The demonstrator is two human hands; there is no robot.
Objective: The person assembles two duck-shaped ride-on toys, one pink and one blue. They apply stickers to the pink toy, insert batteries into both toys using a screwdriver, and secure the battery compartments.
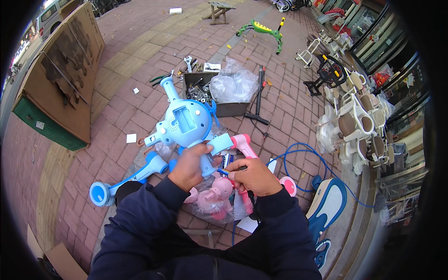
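My left hand [187, 169] is closed round the lower tube of a light blue plastic toy body [186, 123]. This round body has an open rectangular battery bay, a speaker grille and stub arms. Beside the tube's lower end, my right hand [256, 177] pinches a slim blue stick-like piece [222, 171]; its exact kind is unclear. Below the hands lies a pink toy part [217, 196] wrapped in clear plastic. A pink leg [245, 144] reaches out behind my right hand. To the left rests a blue leg with a wheel [99, 193].
Ahead stands a metal toolbox [228, 110] of loose hardware, with a plastic bag [235, 86] on top. A hand pump [256, 114] lies beside it. A large cardboard box [60, 79] stands left. Blue hose [298, 148] and stacked child seats [357, 123] are right.
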